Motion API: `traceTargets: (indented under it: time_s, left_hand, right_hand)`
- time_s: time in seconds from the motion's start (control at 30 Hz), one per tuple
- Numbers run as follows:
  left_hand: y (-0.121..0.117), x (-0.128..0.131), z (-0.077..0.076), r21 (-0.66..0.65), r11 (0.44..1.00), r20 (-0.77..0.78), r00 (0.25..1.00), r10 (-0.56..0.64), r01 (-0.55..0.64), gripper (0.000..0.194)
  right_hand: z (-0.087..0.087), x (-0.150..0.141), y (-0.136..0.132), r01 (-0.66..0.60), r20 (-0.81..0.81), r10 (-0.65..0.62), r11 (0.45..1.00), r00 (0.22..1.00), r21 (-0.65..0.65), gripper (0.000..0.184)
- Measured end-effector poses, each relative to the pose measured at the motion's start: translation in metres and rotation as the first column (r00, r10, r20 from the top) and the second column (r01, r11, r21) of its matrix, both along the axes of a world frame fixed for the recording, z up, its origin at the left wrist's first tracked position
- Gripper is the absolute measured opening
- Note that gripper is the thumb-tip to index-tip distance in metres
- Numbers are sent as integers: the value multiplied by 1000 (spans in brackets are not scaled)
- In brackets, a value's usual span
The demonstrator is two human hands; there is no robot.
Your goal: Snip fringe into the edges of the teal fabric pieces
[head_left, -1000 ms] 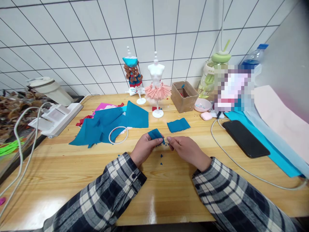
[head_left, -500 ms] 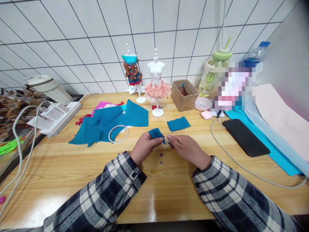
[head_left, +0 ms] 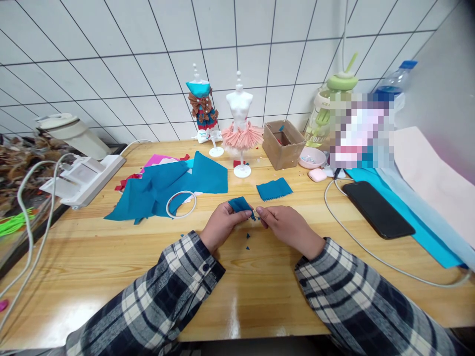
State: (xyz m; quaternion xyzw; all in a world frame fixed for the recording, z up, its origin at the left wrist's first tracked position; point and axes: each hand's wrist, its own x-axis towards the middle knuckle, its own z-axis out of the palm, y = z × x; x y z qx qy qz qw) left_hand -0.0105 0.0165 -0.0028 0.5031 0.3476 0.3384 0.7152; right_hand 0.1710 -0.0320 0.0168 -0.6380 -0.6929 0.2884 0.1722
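My left hand [head_left: 222, 223] pinches a small folded piece of teal fabric [head_left: 240, 203] above the wooden table [head_left: 111, 257]. My right hand [head_left: 287, 226] is closed just to its right, fingertips pinched at the fabric's edge; what those fingers hold is too small to make out. Tiny teal scraps [head_left: 247, 241] lie on the table under my hands. A second small teal piece [head_left: 274, 189] with a zigzag edge lies just beyond. Both arms wear plaid sleeves.
A large teal cloth [head_left: 166, 185] and a white ring [head_left: 181, 203] lie to the left. Two small mannequins [head_left: 239, 123], a cardboard box [head_left: 283, 143], a pink bowl [head_left: 311, 158] stand at the back. A black phone [head_left: 377, 209] with cable lies right; a white device [head_left: 83, 178] left.
My hands stay together on the fabric with only slight finger movement; the view has shifted a little.
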Motion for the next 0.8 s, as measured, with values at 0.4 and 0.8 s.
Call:
traceTargets:
  time_s: [0.4, 0.8]
  left_hand:
    - [1, -1, -4, 14, 1000, -14, 1000, -13, 13, 21]
    - [2, 0, -4, 11, 1000, -29, 1000, -8, 9, 25]
  right_hand:
    - [1, 1, 2, -15, 26, 16, 1000, 1000, -6, 58]
    - [3, 2, 0, -17, 32, 18, 1000, 999, -23, 59]
